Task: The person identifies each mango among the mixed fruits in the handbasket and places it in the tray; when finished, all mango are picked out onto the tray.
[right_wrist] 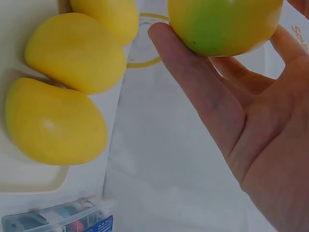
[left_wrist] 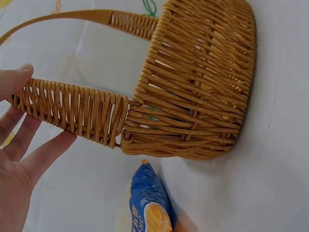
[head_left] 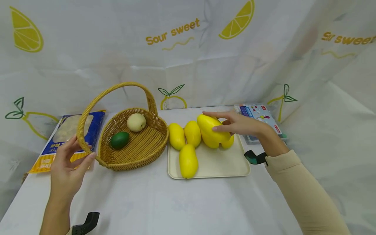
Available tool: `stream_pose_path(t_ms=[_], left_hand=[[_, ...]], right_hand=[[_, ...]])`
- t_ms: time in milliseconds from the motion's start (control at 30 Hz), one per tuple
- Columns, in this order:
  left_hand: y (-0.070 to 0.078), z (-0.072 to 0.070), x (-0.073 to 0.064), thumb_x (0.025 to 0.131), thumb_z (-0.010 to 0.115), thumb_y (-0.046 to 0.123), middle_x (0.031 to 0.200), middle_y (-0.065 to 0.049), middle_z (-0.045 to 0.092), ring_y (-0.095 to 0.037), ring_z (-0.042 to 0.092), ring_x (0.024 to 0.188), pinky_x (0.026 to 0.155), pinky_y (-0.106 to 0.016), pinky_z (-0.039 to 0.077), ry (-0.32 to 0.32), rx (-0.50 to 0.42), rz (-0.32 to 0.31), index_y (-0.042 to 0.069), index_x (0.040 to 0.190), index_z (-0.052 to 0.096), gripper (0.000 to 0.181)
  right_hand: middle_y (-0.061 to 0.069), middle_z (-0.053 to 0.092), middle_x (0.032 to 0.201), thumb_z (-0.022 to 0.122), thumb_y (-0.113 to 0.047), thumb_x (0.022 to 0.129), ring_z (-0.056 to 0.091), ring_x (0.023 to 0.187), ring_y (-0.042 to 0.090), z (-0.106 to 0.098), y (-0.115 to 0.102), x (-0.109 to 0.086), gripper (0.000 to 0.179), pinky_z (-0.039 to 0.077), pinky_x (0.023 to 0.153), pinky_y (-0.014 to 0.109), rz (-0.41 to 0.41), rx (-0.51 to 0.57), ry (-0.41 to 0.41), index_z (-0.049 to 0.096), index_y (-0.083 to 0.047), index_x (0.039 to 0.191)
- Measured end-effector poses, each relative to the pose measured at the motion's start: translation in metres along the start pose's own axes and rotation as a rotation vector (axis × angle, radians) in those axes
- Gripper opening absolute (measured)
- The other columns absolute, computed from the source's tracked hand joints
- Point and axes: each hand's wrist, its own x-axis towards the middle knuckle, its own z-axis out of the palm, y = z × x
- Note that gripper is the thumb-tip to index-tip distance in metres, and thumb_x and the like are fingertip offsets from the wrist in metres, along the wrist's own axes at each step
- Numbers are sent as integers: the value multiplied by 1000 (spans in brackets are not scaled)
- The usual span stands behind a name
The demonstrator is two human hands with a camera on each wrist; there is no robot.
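My left hand [head_left: 68, 168] grips the wicker basket's handle [head_left: 83, 120] near its lower left end, thumb on one side and fingers on the other, as the left wrist view shows. In the basket [head_left: 141, 164] lie a dark green oval fruit [head_left: 119, 140] and a pale round fruit [head_left: 136, 122]. My right hand [head_left: 239, 123] holds a yellow mango [head_left: 208, 125] between thumb and fingers above the tray. In the right wrist view this mango [right_wrist: 224, 24] has a green patch. Several other yellow mangoes [head_left: 188, 161] lie on the cream tray [head_left: 223, 164].
A blue and yellow food packet [head_left: 54, 143] lies behind my left hand, partly hidden. At the back right, a clear plastic box with a printed label [head_left: 261, 117] sits beyond the tray. A printed white curtain [head_left: 205, 71] hangs along the table's back.
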Motion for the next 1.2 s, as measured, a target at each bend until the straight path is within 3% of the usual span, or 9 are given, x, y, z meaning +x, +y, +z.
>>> stream_pose_path(t_ms=[67, 300, 567, 833, 1000, 1200], left_hand=[[0, 0, 0, 78, 68, -27, 130, 17, 61, 0, 62, 114, 85, -5, 53, 0, -3, -3, -4, 145, 48, 73], [0, 0, 1, 79, 68, -26, 129, 17, 61, 1, 62, 114, 85, -5, 53, 0, -5, 11, -6, 144, 48, 71], [0, 0, 1, 77, 66, -30, 128, 17, 61, 0, 62, 115, 85, -4, 52, 4, -15, 1, -6, 144, 48, 74], [0, 0, 0, 79, 67, -27, 131, 16, 60, 0, 62, 115, 85, -4, 53, 3, -10, 3, -5, 145, 48, 72], [2, -2, 1, 79, 67, -27, 130, 21, 59, 0, 62, 114, 85, -5, 53, -5, 27, -20, -2, 145, 49, 74], [0, -1, 1, 80, 68, -25, 130, 17, 61, -1, 63, 114, 85, -6, 54, -5, -1, 10, -4, 144, 49, 70]], right_hand=[[4, 51, 153, 61, -33, 100, 59, 117, 29, 4, 4, -4, 65, 56, 83, 36, 34, 8, 4, 33, -40, 159], [6, 36, 163, 62, -30, 95, 49, 123, 31, 23, 20, -18, 73, 54, 89, 35, 59, 31, -2, 31, -38, 160], [14, 38, 152, 72, -41, 92, 58, 112, 29, 42, 33, -22, 76, 61, 84, 34, 151, 94, 16, 34, -42, 158], [15, 42, 145, 75, -41, 91, 62, 101, 26, 62, 40, -20, 78, 61, 81, 35, 143, 118, 25, 36, -37, 158], [15, 43, 141, 78, -42, 89, 59, 107, 27, 77, 45, -17, 78, 59, 83, 32, 122, 65, 73, 41, -32, 157], [15, 44, 141, 81, -45, 85, 60, 104, 25, 91, 47, -13, 82, 57, 84, 30, 128, 8, 128, 44, -27, 156]])
